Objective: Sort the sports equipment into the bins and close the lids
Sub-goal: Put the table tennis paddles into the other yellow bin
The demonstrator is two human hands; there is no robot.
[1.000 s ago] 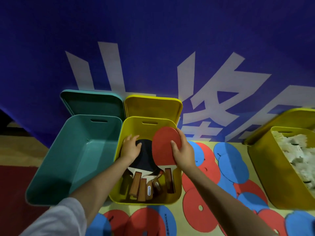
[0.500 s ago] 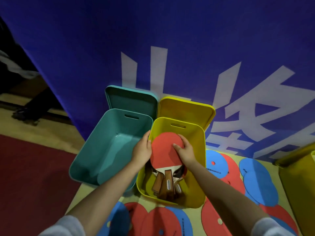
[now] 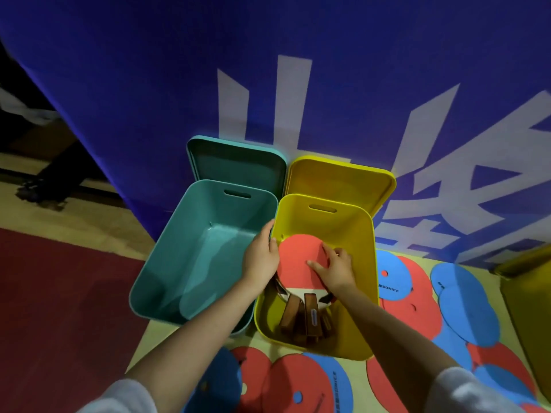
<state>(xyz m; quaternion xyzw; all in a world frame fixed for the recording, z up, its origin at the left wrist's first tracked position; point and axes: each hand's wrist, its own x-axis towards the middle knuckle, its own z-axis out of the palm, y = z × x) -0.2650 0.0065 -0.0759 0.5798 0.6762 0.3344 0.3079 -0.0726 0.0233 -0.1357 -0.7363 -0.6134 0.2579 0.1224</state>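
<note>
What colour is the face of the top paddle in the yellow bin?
Red, on the top paddle in the yellow bin; head view.
</note>
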